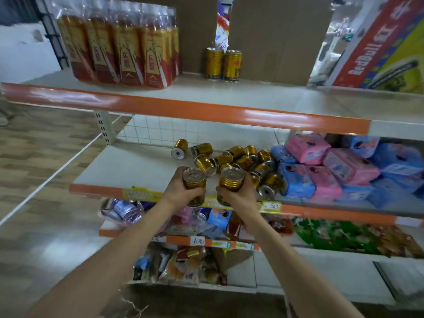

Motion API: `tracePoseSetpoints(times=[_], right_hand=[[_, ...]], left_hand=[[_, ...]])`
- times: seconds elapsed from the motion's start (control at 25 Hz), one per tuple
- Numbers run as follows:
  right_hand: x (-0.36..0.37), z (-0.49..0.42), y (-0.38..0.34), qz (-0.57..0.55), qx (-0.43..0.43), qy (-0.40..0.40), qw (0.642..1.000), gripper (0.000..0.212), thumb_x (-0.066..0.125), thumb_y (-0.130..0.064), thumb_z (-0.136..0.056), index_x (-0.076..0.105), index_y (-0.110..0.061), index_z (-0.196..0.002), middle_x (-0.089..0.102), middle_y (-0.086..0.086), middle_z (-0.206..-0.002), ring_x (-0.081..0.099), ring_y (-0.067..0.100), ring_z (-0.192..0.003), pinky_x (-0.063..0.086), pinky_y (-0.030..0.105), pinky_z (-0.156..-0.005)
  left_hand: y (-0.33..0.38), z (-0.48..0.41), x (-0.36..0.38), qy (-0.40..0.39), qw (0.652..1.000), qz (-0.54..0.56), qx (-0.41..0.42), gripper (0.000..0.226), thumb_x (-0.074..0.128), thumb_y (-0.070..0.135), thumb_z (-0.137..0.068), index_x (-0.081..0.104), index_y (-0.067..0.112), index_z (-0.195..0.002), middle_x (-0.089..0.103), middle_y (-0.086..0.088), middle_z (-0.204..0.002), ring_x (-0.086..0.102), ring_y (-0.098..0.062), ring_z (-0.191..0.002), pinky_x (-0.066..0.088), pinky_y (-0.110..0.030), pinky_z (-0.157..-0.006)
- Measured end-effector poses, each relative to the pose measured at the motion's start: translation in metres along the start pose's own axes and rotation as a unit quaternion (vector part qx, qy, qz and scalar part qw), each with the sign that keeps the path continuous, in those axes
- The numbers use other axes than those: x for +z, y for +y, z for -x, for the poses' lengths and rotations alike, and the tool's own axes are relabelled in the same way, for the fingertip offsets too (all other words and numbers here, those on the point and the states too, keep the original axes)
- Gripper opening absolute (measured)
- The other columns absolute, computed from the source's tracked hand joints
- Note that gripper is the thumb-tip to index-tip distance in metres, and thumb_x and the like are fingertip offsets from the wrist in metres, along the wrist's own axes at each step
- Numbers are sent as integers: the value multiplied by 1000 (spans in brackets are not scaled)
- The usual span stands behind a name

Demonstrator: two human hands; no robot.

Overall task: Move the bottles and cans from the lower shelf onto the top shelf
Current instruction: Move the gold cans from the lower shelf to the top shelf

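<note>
My left hand grips one gold can upright, and my right hand grips a second gold can. Both are held in front of the lower shelf, just before its orange edge. Behind them lies a heap of several gold cans on their sides. Two gold cans stand upright on the top shelf, near its back. A shrink-wrapped pack of red-and-gold bottles stands at the top shelf's left.
Blue and pink packets crowd the lower shelf's right side. A Red Bull carton leans at the top right, cardboard behind the cans. Shelves below hold snack bags. Wooden floor lies to the left.
</note>
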State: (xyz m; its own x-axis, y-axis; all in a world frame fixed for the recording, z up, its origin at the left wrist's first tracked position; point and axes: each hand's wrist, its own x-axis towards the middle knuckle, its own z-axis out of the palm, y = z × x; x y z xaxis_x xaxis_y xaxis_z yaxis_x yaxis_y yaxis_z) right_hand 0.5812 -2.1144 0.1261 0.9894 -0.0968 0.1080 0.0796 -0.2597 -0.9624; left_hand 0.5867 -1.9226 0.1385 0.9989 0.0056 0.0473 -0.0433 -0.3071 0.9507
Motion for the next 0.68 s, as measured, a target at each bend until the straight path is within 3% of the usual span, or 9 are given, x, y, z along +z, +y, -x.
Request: tracePoseSetpoints(times=[0.12, 0.24, 0.4, 0.52, 0.68], right_hand=[[-29, 15, -13, 4, -24, 8, 1000, 60, 86, -14, -71, 51, -18, -120, 65, -10, -105, 62, -1, -93, 50, 16, -78], [-51, 23, -30, 5, -49, 35, 998, 61, 89, -16, -67, 53, -16, -117, 67, -6, -103, 66, 3, -92, 54, 21, -78], [-78, 26, -52, -14, -75, 72, 994, 57, 88, -14, -65, 54, -15, -111, 69, 2, -101, 68, 14, -91, 58, 33, -80], [-97, 25, -72, -9, -102, 79, 992, 55, 87, -14, -63, 57, -13, -110, 70, 1, -99, 69, 15, -89, 58, 33, -78], [-124, 13, -106, 3, -130, 96, 987, 54, 87, -17, -63, 59, -13, -109, 69, 0, -97, 67, 14, -88, 56, 33, -80]], left_hand=[[35, 16, 20, -26, 999, 37, 28, 81, 81, 38, -48, 48, 17, -119, 63, 2, -106, 62, -10, -98, 50, -20, -79], [64, 20, 34, -41, 997, 43, 40, 87, 81, 37, -48, 46, 12, -123, 63, -3, -111, 62, -15, -101, 50, -19, -79], [93, 26, 39, -29, 996, -5, 83, 79, 82, 39, -52, 47, 15, -119, 63, -2, -112, 62, -17, -102, 51, -29, -86], [122, 21, 31, -7, 993, -5, 114, 68, 84, 29, -60, 47, 17, -116, 62, 0, -109, 61, -16, -101, 51, -30, -87], [172, 9, 19, -11, 993, 1, 116, 72, 83, 29, -64, 46, 16, -125, 60, -5, -118, 58, -17, -106, 51, -31, -86]])
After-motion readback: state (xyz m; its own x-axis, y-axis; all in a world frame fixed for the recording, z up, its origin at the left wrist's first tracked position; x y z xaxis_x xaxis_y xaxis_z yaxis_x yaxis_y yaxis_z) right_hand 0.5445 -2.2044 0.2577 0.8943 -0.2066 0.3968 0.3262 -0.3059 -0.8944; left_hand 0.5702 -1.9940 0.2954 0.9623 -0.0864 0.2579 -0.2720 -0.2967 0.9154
